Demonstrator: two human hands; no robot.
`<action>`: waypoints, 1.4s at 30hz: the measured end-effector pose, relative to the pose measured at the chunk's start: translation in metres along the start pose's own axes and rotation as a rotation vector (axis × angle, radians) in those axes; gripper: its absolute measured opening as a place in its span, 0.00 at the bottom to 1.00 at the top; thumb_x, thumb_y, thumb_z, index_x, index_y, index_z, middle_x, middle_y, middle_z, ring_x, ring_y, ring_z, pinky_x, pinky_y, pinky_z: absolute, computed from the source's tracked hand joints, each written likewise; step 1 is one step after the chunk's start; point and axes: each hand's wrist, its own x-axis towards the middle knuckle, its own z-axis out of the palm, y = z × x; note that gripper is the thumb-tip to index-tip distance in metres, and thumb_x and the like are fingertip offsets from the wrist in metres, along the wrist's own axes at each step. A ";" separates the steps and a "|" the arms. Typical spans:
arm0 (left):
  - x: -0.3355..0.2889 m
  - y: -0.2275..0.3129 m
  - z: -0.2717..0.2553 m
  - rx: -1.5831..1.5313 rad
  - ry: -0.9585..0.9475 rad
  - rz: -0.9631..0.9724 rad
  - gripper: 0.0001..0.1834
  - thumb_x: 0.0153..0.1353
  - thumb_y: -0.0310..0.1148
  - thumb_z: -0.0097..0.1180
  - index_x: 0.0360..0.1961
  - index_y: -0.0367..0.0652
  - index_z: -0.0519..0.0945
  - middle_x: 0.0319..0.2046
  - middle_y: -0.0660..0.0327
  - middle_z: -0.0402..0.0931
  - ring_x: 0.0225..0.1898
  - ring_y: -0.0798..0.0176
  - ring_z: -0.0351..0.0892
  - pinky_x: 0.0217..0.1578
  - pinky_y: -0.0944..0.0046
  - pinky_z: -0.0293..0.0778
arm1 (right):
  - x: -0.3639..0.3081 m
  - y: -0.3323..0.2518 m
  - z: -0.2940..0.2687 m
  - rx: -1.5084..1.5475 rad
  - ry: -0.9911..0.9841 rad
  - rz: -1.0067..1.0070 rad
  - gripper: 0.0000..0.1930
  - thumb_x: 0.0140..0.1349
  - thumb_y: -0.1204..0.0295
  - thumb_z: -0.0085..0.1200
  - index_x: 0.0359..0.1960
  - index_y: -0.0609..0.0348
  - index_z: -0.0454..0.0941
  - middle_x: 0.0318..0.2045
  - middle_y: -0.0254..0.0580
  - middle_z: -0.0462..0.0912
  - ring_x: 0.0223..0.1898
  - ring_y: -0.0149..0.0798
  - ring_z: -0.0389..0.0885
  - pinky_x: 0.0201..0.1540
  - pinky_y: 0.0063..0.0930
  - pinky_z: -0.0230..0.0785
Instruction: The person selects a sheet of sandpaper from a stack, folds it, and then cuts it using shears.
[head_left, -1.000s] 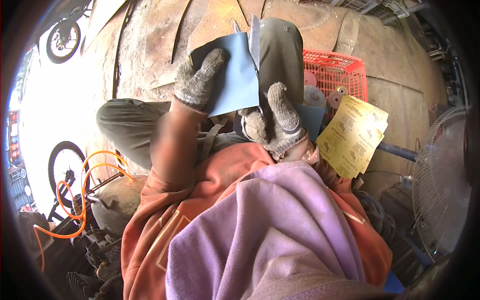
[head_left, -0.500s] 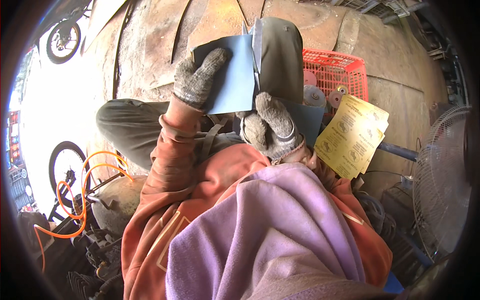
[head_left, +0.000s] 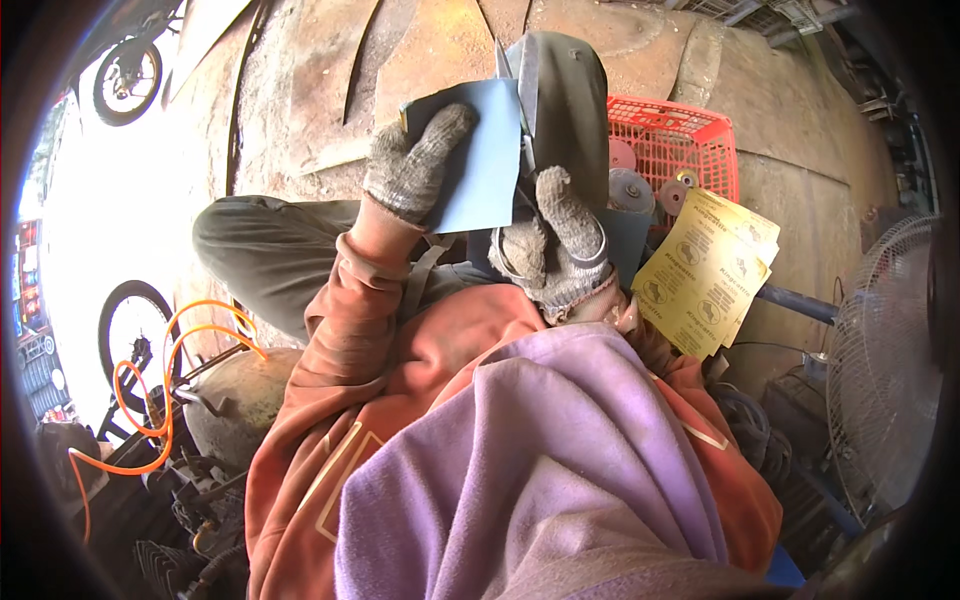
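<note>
In my left hand [head_left: 418, 160], gloved in grey knit, is a blue-grey sheet of sandpaper [head_left: 478, 165], pinched under the thumb. A bit of yellowish backing shows at its upper left corner. My right hand [head_left: 560, 250], gloved too, is wrapped round the handles of a pair of scissors [head_left: 527, 155], thumb and fingers spread apart. The blades point away from me along the sheet's right edge, partly hidden by it. Another blue-grey piece [head_left: 627, 240] lies beside my right hand, over my leg.
A red plastic basket [head_left: 722, 150] with round discs [head_left: 630, 190] stands beyond my right knee. Nearer are yellow-backed sandpaper sheets [head_left: 705, 270]. A fan [head_left: 890, 350] stands at the far right. An orange hose [head_left: 165, 440] curls over a tank [head_left: 235, 410] on the left.
My left hand and the sandpaper have shifted slightly right. My right thumb has moved up and right, farther from the fingers, and the scissors have moved with the hand.
</note>
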 end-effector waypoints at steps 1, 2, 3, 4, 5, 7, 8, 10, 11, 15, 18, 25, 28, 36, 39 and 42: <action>0.000 -0.001 0.000 -0.041 0.002 -0.032 0.16 0.68 0.35 0.61 0.51 0.36 0.83 0.41 0.58 0.85 0.41 0.65 0.81 0.46 0.64 0.76 | -0.001 0.001 0.003 -0.020 0.018 -0.037 0.25 0.69 0.54 0.60 0.62 0.54 0.75 0.46 0.35 0.85 0.32 0.24 0.80 0.28 0.20 0.70; 0.001 -0.003 0.000 -0.081 0.005 -0.063 0.18 0.66 0.37 0.64 0.52 0.36 0.84 0.40 0.61 0.85 0.40 0.69 0.80 0.44 0.66 0.76 | -0.002 0.005 -0.013 -0.112 0.069 -0.025 0.25 0.70 0.51 0.57 0.60 0.53 0.75 0.35 0.34 0.83 0.23 0.26 0.73 0.25 0.24 0.66; 0.002 0.004 -0.002 -0.098 0.002 -0.069 0.18 0.66 0.37 0.64 0.52 0.36 0.84 0.40 0.61 0.85 0.40 0.69 0.80 0.44 0.66 0.76 | -0.003 0.006 -0.014 -0.126 0.086 -0.025 0.24 0.71 0.52 0.56 0.61 0.53 0.75 0.34 0.34 0.82 0.20 0.27 0.71 0.25 0.26 0.65; 0.003 0.002 -0.002 -0.162 -0.002 -0.121 0.19 0.66 0.38 0.64 0.52 0.35 0.83 0.40 0.61 0.84 0.40 0.70 0.79 0.44 0.66 0.76 | -0.005 0.010 -0.028 -0.126 0.090 -0.030 0.24 0.72 0.53 0.55 0.61 0.53 0.74 0.32 0.33 0.82 0.18 0.27 0.69 0.25 0.28 0.64; 0.003 0.000 -0.002 -0.226 -0.005 -0.172 0.19 0.66 0.38 0.65 0.52 0.35 0.83 0.40 0.61 0.84 0.40 0.70 0.79 0.43 0.67 0.76 | -0.006 0.014 -0.041 -0.127 0.095 -0.036 0.23 0.73 0.54 0.54 0.62 0.52 0.74 0.30 0.33 0.82 0.15 0.28 0.67 0.25 0.30 0.63; 0.001 0.003 -0.003 -0.235 -0.013 -0.180 0.20 0.66 0.38 0.64 0.53 0.35 0.83 0.39 0.61 0.84 0.39 0.70 0.79 0.42 0.66 0.76 | -0.002 0.013 -0.039 -0.077 0.010 -0.029 0.15 0.72 0.58 0.57 0.51 0.53 0.79 0.34 0.33 0.84 0.24 0.26 0.77 0.24 0.24 0.69; -0.001 0.005 -0.003 -0.250 -0.024 -0.188 0.21 0.66 0.38 0.64 0.53 0.34 0.82 0.39 0.60 0.84 0.39 0.70 0.80 0.42 0.66 0.76 | 0.000 0.012 -0.035 -0.058 -0.020 -0.025 0.12 0.71 0.59 0.58 0.47 0.53 0.81 0.35 0.32 0.85 0.26 0.26 0.80 0.24 0.22 0.71; -0.002 0.015 -0.006 -0.218 -0.082 -0.174 0.18 0.68 0.37 0.61 0.52 0.35 0.83 0.40 0.60 0.85 0.40 0.68 0.80 0.43 0.65 0.76 | 0.002 0.001 -0.019 -0.052 0.177 0.001 0.24 0.67 0.49 0.60 0.54 0.52 0.78 0.40 0.31 0.86 0.31 0.27 0.83 0.27 0.23 0.74; -0.002 0.018 -0.007 -0.180 -0.141 -0.157 0.15 0.70 0.35 0.58 0.51 0.36 0.84 0.40 0.60 0.85 0.40 0.67 0.80 0.44 0.63 0.76 | 0.000 -0.005 -0.025 -0.004 0.172 0.080 0.30 0.65 0.43 0.60 0.58 0.52 0.77 0.43 0.30 0.86 0.34 0.27 0.84 0.29 0.24 0.76; -0.006 0.016 -0.006 -0.010 -0.149 -0.024 0.15 0.70 0.35 0.57 0.51 0.35 0.83 0.41 0.57 0.85 0.42 0.65 0.81 0.46 0.63 0.76 | -0.002 -0.019 -0.015 0.023 0.249 0.155 0.35 0.66 0.38 0.54 0.63 0.52 0.74 0.50 0.33 0.84 0.36 0.29 0.83 0.28 0.23 0.75; -0.004 0.016 -0.001 -0.056 -0.116 -0.033 0.15 0.69 0.34 0.59 0.51 0.36 0.84 0.41 0.60 0.85 0.42 0.67 0.81 0.45 0.65 0.76 | -0.007 -0.017 -0.026 0.066 0.169 0.126 0.27 0.69 0.43 0.55 0.58 0.49 0.78 0.46 0.33 0.86 0.32 0.28 0.84 0.29 0.24 0.77; 0.001 0.018 -0.012 -0.168 -0.060 -0.157 0.14 0.66 0.33 0.65 0.49 0.38 0.86 0.39 0.65 0.86 0.39 0.72 0.80 0.43 0.69 0.76 | -0.017 -0.008 -0.016 -0.125 0.293 0.004 0.33 0.66 0.41 0.58 0.55 0.61 0.75 0.28 0.35 0.83 0.18 0.27 0.73 0.19 0.22 0.63; 0.005 0.025 -0.019 -0.419 0.124 -0.206 0.12 0.64 0.29 0.66 0.48 0.38 0.85 0.40 0.61 0.86 0.39 0.67 0.83 0.43 0.66 0.79 | -0.021 -0.017 -0.018 -0.311 0.102 -0.009 0.30 0.68 0.44 0.57 0.49 0.65 0.76 0.10 0.22 0.64 0.09 0.23 0.60 0.15 0.20 0.52; 0.014 -0.020 -0.066 -0.650 0.248 -0.292 0.17 0.63 0.31 0.68 0.52 0.38 0.82 0.43 0.58 0.85 0.43 0.62 0.85 0.45 0.64 0.81 | -0.054 -0.088 -0.044 -0.890 0.587 -0.501 0.16 0.68 0.61 0.62 0.39 0.65 0.78 0.12 0.26 0.66 0.11 0.21 0.60 0.15 0.19 0.45; 0.003 -0.021 -0.064 -0.653 0.145 -0.380 0.16 0.63 0.32 0.68 0.50 0.39 0.83 0.42 0.60 0.85 0.41 0.64 0.85 0.44 0.65 0.81 | -0.069 -0.116 -0.069 -1.091 0.861 -0.487 0.16 0.67 0.60 0.64 0.36 0.63 0.80 0.16 0.24 0.66 0.14 0.19 0.59 0.16 0.17 0.47; -0.005 -0.017 -0.049 -0.617 0.099 -0.399 0.14 0.63 0.33 0.68 0.48 0.39 0.83 0.40 0.61 0.85 0.41 0.66 0.84 0.44 0.65 0.80 | -0.084 -0.131 -0.134 -1.108 1.007 -0.387 0.13 0.65 0.63 0.65 0.32 0.60 0.80 0.16 0.24 0.64 0.13 0.21 0.59 0.16 0.20 0.49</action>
